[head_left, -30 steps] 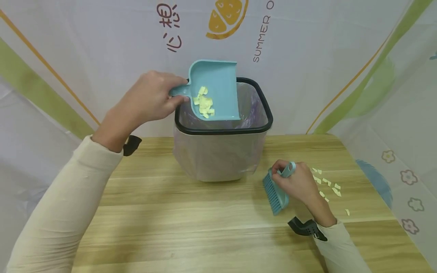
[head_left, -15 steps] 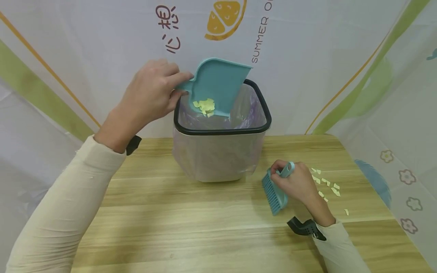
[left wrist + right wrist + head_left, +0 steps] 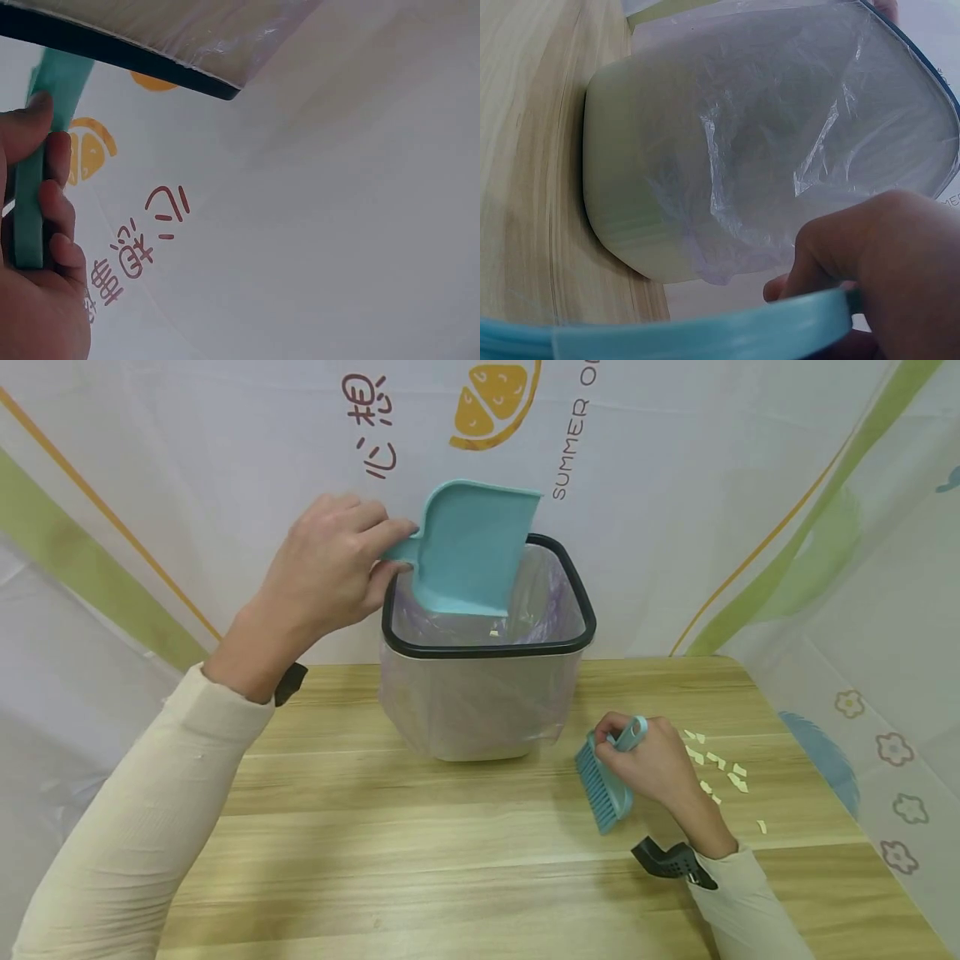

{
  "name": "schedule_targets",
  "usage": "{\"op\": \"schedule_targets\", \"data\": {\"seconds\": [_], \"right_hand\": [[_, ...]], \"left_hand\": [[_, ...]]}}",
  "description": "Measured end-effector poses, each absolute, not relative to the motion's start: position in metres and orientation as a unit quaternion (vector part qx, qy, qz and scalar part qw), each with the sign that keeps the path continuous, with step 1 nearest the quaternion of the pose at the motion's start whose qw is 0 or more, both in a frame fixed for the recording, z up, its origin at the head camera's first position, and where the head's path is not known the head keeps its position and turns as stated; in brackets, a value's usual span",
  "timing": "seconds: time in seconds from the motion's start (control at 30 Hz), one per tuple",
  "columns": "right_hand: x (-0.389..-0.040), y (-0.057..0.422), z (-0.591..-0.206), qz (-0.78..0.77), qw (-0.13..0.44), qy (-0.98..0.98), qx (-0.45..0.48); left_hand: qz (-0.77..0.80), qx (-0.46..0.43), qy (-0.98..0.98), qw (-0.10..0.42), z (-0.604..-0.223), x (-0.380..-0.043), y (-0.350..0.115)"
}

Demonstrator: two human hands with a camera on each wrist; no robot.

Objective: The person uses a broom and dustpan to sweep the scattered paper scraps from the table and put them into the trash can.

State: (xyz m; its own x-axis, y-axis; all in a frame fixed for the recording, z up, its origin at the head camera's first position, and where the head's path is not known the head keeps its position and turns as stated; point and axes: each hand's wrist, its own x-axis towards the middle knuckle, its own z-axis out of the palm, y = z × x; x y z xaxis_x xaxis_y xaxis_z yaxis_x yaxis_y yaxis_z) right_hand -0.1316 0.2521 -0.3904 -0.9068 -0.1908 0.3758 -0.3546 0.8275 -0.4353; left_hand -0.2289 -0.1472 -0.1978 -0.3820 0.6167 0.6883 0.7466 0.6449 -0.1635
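My left hand grips the handle of a light blue dustpan, which is tilted over a bin with a black rim. No paper lies on the pan's visible face. Inside the bin's thin plastic liner one small pale yellow scrap shows. In the left wrist view, fingers curl round the dustpan handle. To the right of the bin, my right hand holds a light blue hand brush, bristles facing left. The right wrist view shows the brush close up, beside the bin.
Several pale yellow paper scraps lie on the wooden table, right of my right hand. A white printed cloth hangs behind and at the sides.
The dustpan has tipped over the bin, and the cluster of yellow scraps on it has slid off. One scrap now shows inside the bin. The right hand and brush stay put.
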Motion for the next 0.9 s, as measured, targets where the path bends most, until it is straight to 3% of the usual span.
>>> {"op": "schedule_targets", "data": {"seconds": [0.4,0.9], "right_hand": [[-0.132,0.253,-0.390,0.254,0.159,-0.943,0.146],[-0.129,0.251,-0.386,0.253,0.153,-0.943,0.151]], "left_hand": [[-0.109,-0.381,-0.842,0.366,-0.207,-0.210,-0.151],[-0.131,-0.437,-0.791,0.408,-0.230,-0.165,-0.136]]}}
